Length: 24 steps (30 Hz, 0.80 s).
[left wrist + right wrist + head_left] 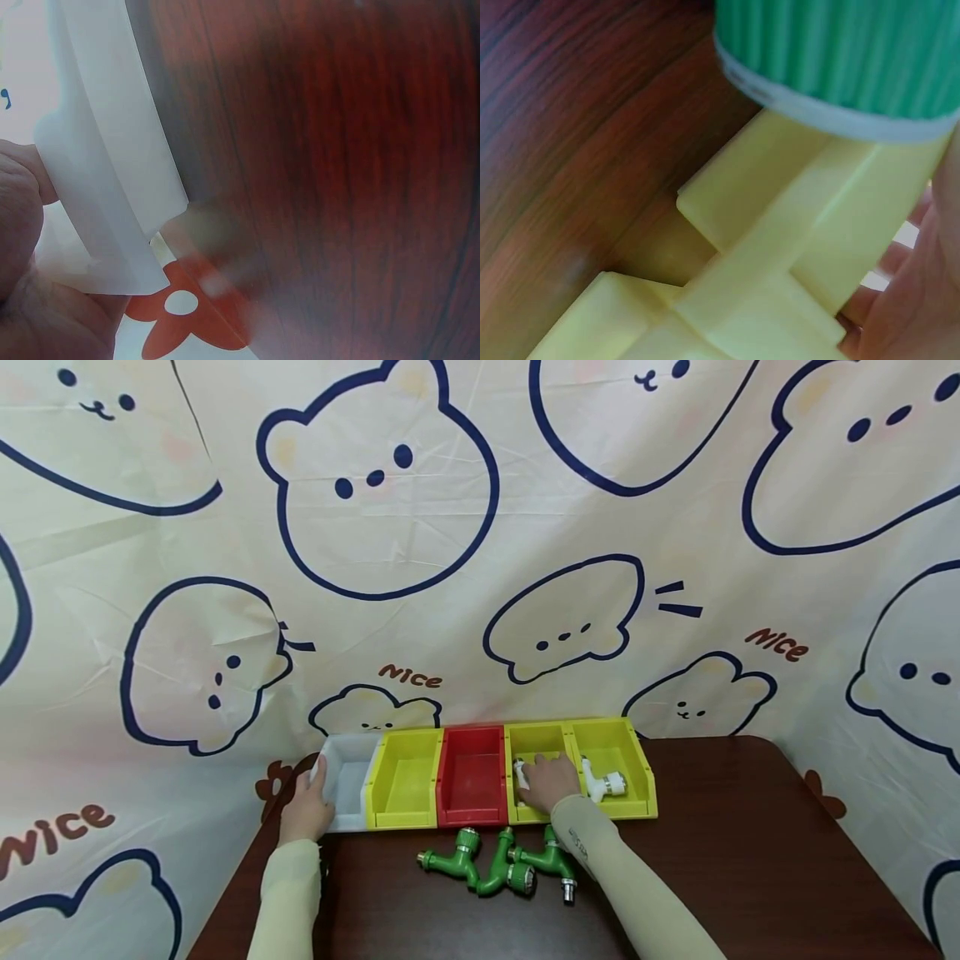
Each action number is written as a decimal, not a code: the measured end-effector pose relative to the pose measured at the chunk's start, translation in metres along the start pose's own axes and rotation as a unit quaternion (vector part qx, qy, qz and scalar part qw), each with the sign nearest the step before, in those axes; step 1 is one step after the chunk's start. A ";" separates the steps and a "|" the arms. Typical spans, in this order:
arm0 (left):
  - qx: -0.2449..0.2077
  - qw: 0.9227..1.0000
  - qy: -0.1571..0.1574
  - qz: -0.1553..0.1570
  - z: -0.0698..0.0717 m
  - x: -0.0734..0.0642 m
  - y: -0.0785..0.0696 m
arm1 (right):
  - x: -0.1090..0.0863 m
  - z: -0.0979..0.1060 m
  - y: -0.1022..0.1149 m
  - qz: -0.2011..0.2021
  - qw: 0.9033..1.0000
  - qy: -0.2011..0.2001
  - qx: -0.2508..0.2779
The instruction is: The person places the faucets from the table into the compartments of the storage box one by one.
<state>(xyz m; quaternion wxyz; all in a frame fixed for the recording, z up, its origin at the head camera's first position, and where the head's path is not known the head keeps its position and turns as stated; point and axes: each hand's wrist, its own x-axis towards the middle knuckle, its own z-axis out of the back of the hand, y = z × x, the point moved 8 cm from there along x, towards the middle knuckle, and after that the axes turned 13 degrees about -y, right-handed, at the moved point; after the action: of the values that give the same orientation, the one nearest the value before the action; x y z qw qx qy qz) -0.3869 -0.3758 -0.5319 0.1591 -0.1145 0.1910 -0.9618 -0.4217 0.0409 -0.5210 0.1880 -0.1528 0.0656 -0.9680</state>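
My left hand (306, 810) grips the left wall of a white bin (348, 781) at the row's left end; the left wrist view shows thumb and fingers on both sides of that wall. My right hand (551, 782) reaches into a yellow bin (537, 741) right of the red one, its fingers on a white tap (521, 773) that they partly cover. Another white tap (602, 783) lies in the rightmost yellow bin (636, 760). In the right wrist view, a green ribbed knob (840, 60) looms close above yellow bin edges (780, 217).
Between the hands stand another yellow bin (405, 777) and a red bin (472, 772). Several green taps lie before the row on the dark wooden table (405, 918), one (551, 858) near the right forearm. A patterned cloth (555, 527) hangs behind.
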 end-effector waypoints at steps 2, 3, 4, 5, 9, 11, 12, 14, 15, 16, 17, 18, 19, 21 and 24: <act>0.000 1.000 0.000 -0.001 0.000 0.000 0.000 | -0.001 0.002 0.001 0.004 1.000 0.006 -0.005; 0.000 1.000 0.000 -0.002 0.000 0.000 0.000 | -0.002 0.004 0.002 0.005 1.000 0.009 -0.005; 0.000 1.000 0.000 -0.002 0.000 0.000 0.000 | -0.003 0.005 0.002 0.005 1.000 0.013 -0.007; -0.001 1.000 0.000 -0.002 0.000 0.000 0.000 | -0.003 0.006 0.002 0.005 1.000 0.014 -0.007; -0.002 1.000 -0.001 0.000 0.001 -0.001 -0.001 | -0.003 0.007 0.002 0.005 1.000 0.018 -0.007; -0.001 1.000 -0.002 0.000 0.001 -0.001 -0.001 | -0.003 0.005 0.002 0.006 1.000 0.016 -0.006; -0.001 1.000 -0.002 -0.001 0.001 -0.001 -0.001 | -0.002 0.004 0.002 0.007 1.000 0.015 -0.006; 0.001 1.000 -0.002 -0.002 0.002 -0.001 -0.001 | -0.001 0.001 0.001 0.010 1.000 0.013 -0.008; 0.001 1.000 -0.002 -0.003 0.002 -0.001 -0.002 | -0.001 0.000 0.001 0.011 1.000 0.014 -0.008; 0.002 1.000 -0.002 -0.004 0.002 0.000 -0.002 | -0.001 -0.001 0.001 0.012 1.000 0.013 -0.008; 0.002 1.000 -0.001 -0.004 0.003 -0.001 -0.002 | -0.001 -0.001 0.001 0.013 1.000 0.013 -0.009; 0.002 1.000 -0.001 -0.004 0.003 -0.001 -0.002 | -0.001 -0.001 0.001 0.013 1.000 0.014 -0.011; 0.002 1.000 -0.001 -0.005 0.003 -0.001 -0.002 | -0.001 -0.001 0.001 0.014 1.000 0.014 -0.012; -0.001 1.000 -0.001 -0.005 0.002 -0.001 -0.002 | -0.001 -0.001 0.001 0.014 1.000 0.015 -0.014; -0.003 1.000 -0.001 -0.004 0.002 -0.001 -0.002 | -0.001 -0.001 0.001 0.018 1.000 0.016 -0.021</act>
<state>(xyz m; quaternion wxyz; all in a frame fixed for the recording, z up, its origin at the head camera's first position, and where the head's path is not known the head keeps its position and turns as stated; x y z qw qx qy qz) -0.3854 -0.3744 -0.5293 0.1550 -0.1167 0.1934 -0.9617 -0.4204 0.0404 -0.5228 0.2009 -0.1402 0.0911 -0.9652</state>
